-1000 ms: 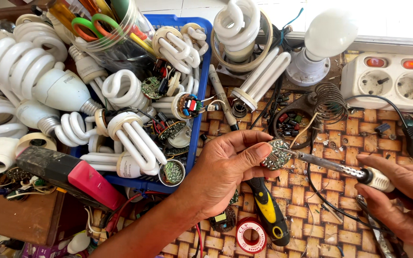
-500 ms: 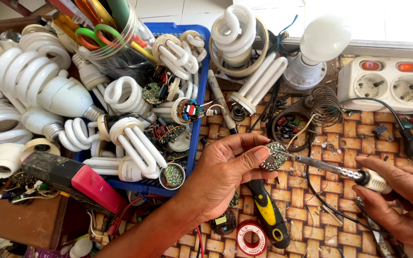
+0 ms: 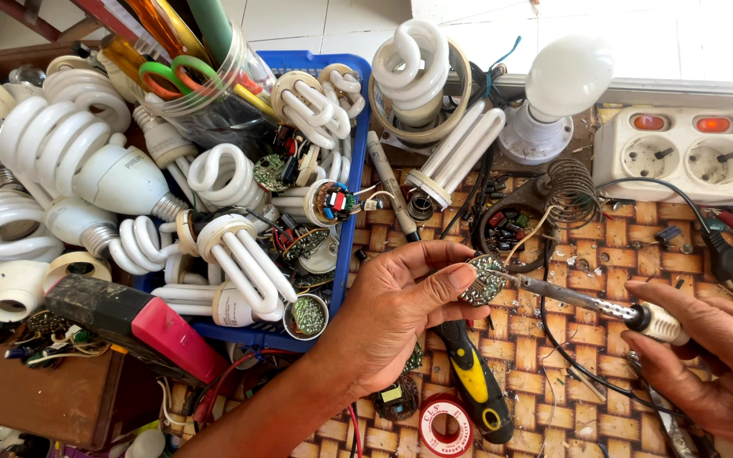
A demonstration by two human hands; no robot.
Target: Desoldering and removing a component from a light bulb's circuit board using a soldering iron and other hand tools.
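Here, the left hand (image 3: 400, 309) pinches a small round circuit board (image 3: 483, 282) between thumb and closed fingers (image 3: 434, 254), holding it edge-up above the woven counter (image 3: 604, 254). The right hand (image 3: 714, 365) has its fingers wrapped around the pale handle of a soldering iron (image 3: 587, 301), whose metal tip touches the board's far face. Just below the left fingers lie a yellow-and-black screwdriver (image 3: 472, 382) and a red-rimmed solder spool (image 3: 444, 424). Beyond the fingers, a blue basket (image 3: 351, 170) holds spiral lamps and loose boards. Farther off stand a round white bulb (image 3: 566, 80) and a white power strip (image 3: 689, 153), well apart from both hands.
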